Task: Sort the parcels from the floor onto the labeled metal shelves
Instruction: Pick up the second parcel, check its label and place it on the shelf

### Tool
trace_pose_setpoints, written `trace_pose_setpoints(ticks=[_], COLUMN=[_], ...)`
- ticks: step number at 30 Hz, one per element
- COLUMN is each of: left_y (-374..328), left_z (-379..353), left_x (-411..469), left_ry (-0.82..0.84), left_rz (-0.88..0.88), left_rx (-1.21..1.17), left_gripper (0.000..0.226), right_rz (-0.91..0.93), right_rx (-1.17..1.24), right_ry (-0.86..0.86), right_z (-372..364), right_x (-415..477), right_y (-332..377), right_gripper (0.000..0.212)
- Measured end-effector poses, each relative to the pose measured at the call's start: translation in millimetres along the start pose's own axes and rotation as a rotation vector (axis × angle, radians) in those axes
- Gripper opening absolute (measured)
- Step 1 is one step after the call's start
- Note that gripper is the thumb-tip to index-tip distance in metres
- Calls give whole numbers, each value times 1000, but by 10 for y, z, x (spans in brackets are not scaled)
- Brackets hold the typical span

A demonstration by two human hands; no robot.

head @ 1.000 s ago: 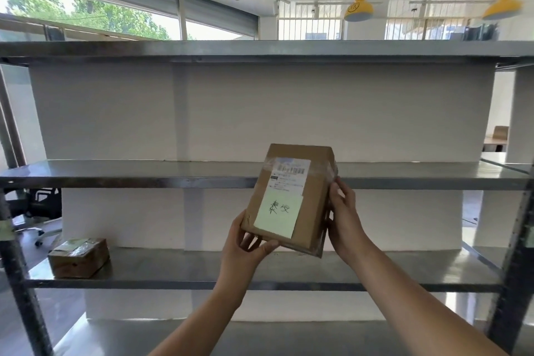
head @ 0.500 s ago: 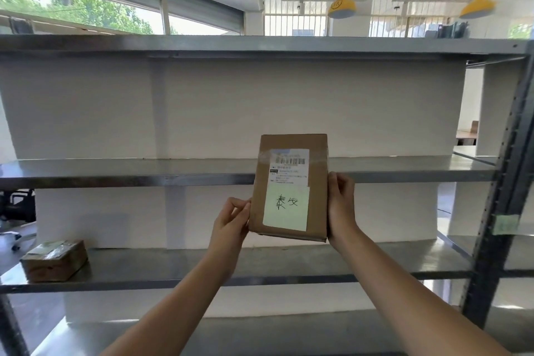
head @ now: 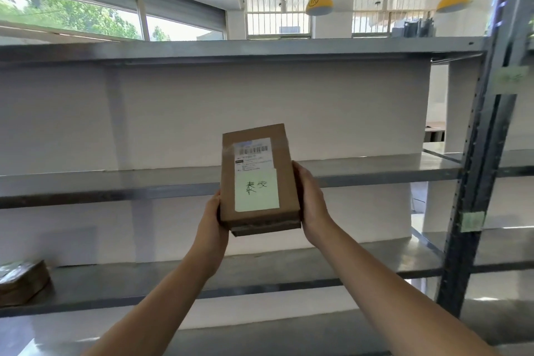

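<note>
Brown cardboard parcel (head: 284, 182) with pale green handwritten note, gripped upright between left hand (head: 212, 224) and right hand (head: 310, 199) before grey metal shelves (head: 115, 185).

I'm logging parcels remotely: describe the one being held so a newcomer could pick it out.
Facing the metal shelving, look at its middle, where both hands hold a brown cardboard parcel upright in the air. Unlike the taped parcel lying on the lower shelf at far left, it carries a barcode label above a pale green handwritten note.
</note>
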State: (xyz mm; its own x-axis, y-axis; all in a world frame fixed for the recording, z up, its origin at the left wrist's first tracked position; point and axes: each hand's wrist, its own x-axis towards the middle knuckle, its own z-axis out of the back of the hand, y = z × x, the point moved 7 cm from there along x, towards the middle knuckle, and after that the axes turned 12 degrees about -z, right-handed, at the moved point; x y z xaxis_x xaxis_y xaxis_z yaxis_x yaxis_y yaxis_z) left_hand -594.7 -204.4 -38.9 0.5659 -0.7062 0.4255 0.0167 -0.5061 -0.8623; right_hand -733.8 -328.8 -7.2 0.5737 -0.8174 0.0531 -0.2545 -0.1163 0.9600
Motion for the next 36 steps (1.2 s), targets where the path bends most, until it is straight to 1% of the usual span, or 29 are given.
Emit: trace_pose_setpoints(ticks=[3,5,10,13,17,24,27,31,36], left_y=[13,-6,-97,-173,-302,-816,-1010,-1216,-1456], left_z=[41,112,544,910,1411,2495,2974,3557,4141], left_x=[117,102,-134,-327,-596,-978,-1136,-1331,-1412], left_ry=[-60,-100,-252,-358,-487,-658,-717,-782,-742], left_rz=[-26,-36,-61,-39,-22,-75,-94,-110,-124], left_rx=[1,3,23,9,33,115,151,167,207], left_gripper=[42,43,43,43,37,37,37,40,41], right_rz=[36,29,-13,-14,1,-24,-44,-65,-154], right_rx=[-27,-24,-60,-108,-161,-178,-172,-171,-160], right_ry=[47,91,219,279,364,511,578,617,658], right_z=[-56,-149,-593,-943,-1447,-2704,-3230,-3867,-4524], right_x=[70,113,185,163,67,-144,-259,-367,-476], right_y=[1,-46,-338,-541,-794,-1202,-1390,-1660,-1887], right_gripper=[37,36,37,37,39,38,33,37,32])
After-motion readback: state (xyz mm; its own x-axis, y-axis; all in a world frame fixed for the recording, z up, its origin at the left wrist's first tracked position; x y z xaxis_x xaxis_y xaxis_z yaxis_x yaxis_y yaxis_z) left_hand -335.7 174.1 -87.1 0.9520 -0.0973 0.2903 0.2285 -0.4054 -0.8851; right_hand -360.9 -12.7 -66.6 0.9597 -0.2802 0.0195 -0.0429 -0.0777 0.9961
